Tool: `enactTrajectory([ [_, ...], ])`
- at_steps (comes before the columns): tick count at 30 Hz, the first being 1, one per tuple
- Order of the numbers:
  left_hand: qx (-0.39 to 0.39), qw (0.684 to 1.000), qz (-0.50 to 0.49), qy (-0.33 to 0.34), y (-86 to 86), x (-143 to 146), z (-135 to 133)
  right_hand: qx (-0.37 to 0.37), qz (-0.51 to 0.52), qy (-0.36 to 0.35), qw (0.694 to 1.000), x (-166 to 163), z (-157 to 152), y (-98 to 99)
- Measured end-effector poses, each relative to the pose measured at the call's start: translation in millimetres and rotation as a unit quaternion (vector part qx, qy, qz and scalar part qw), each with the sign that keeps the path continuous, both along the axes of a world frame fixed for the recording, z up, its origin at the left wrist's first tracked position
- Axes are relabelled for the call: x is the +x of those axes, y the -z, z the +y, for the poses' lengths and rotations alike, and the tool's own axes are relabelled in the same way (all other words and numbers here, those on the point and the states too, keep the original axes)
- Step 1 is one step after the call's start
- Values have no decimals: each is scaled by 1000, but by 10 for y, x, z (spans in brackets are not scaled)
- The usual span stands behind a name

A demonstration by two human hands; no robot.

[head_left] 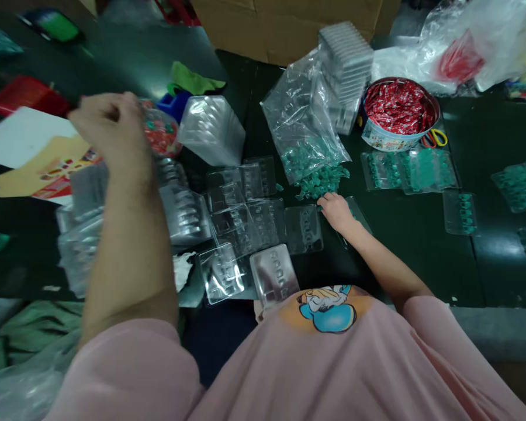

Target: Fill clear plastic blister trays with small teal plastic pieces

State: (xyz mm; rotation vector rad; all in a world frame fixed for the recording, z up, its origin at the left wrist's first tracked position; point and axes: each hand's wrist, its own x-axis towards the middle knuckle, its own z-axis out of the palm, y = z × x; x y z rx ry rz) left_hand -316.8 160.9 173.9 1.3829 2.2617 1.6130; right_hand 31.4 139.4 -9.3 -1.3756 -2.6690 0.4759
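My right hand (pixel 336 213) is at the near edge of a pile of small green plastic pieces (pixel 319 180), fingers bent together; whatever they grip is too small to make out. Under that wrist lies a clear plastic blister tray (pixel 358 214). The pile spills from a clear plastic bag (pixel 300 114). My left hand (pixel 113 124) is raised at the left, curled like a fist and slightly blurred, its contents hidden. Just beyond it is a round tub of red and green pieces (pixel 161 133). Several empty clear trays (pixel 266 221) lie flat between my arms.
Stacked clear trays (pixel 213 128) stand at centre left, and more (pixel 346 61) lean at the back. A round tin (pixel 392 142) of red wrapped packets stands by scissors (pixel 438 138). Trays with green pieces (pixel 409 171) lie at right. A cardboard box (pixel 289 29) closes off the back.
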Motion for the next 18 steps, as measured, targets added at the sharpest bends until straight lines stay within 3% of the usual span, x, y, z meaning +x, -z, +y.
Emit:
enactTrajectory([
  [2,40,996,41,61,136,135,-123,8,-7,6,1000,14,0,23],
  [4,74,986,17,150,346,447,-329,-3,37,20,999,70,4,63],
  [7,11,967,-96,236,738,1080,-671,-52,201,90,974,180,20,123],
  [9,-70,944,-181,268,1007,1475,-835,-116,339,152,921,237,13,129],
  [11,-117,919,-242,290,1236,1785,-919,-207,459,195,842,267,-26,90],
  [14,-136,906,-255,308,1438,2094,-939,-327,554,220,733,273,-139,-33],
  [16,-130,905,-255,316,1470,2225,-932,-355,577,221,702,271,-226,-128],
  [18,-125,905,-251,319,1448,2313,-936,-344,587,214,701,276,-303,-208],
])
